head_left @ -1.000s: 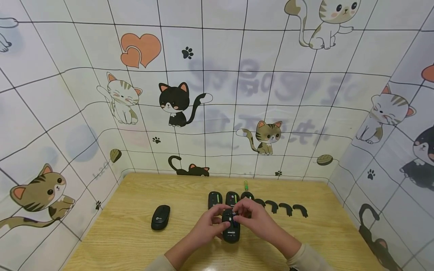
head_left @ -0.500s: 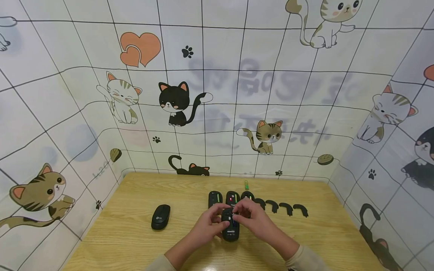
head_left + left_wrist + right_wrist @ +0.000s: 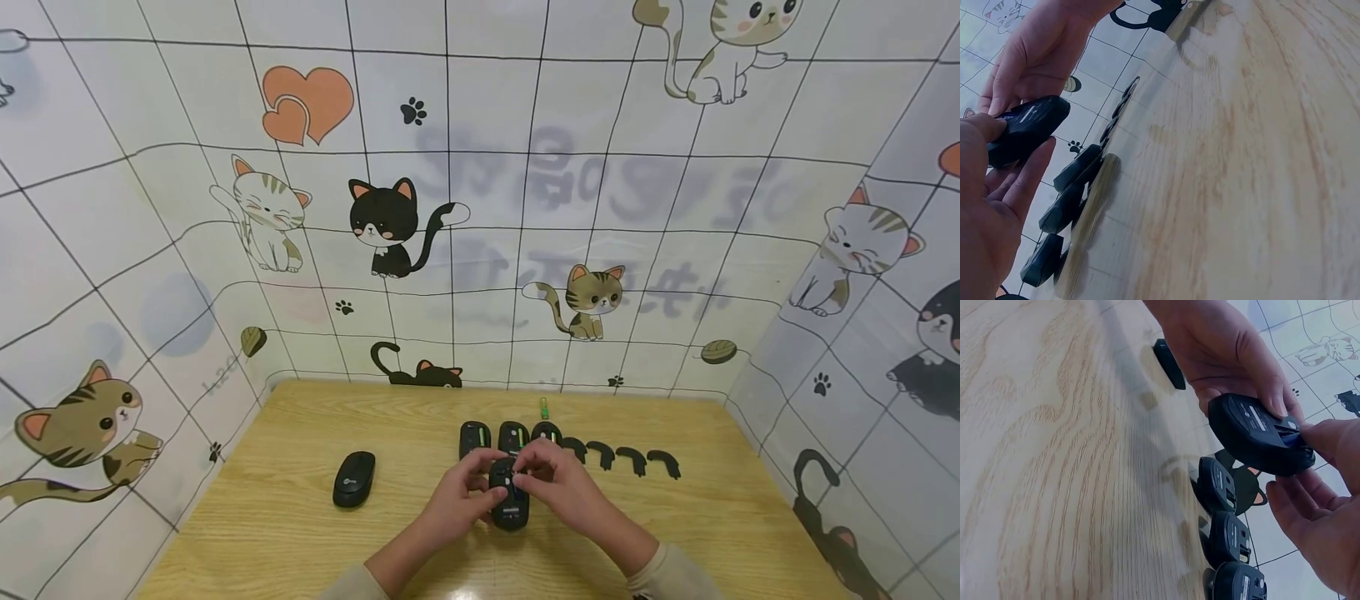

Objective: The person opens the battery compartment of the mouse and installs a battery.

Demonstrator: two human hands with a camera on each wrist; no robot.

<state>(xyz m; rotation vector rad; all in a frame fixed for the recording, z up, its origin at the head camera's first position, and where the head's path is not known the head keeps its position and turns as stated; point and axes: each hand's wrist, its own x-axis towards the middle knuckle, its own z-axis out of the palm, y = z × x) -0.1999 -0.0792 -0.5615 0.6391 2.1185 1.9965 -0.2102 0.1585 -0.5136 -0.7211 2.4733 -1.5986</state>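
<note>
A black computer mouse (image 3: 510, 498) is held underside up over the wooden table (image 3: 300, 533), a little above it. My left hand (image 3: 457, 498) grips its left side, the thumb across the base (image 3: 1254, 428). My right hand (image 3: 551, 479) pinches at the open battery bay at the mouse's far end, where something blue (image 3: 1291, 439) shows. In the left wrist view the same mouse (image 3: 1025, 128) sits between both hands. What the right fingertips hold is too small to tell.
Three more black mice (image 3: 510, 435) lie underside up in a row behind the hands, with several black covers (image 3: 622, 458) to their right. Another mouse (image 3: 355, 478) sits upright at the left. A small green battery (image 3: 543, 407) lies near the back wall.
The held mouse and both hands have shifted slightly away and up. The red light seen on the middle rear mouse half a second ago is off.
</note>
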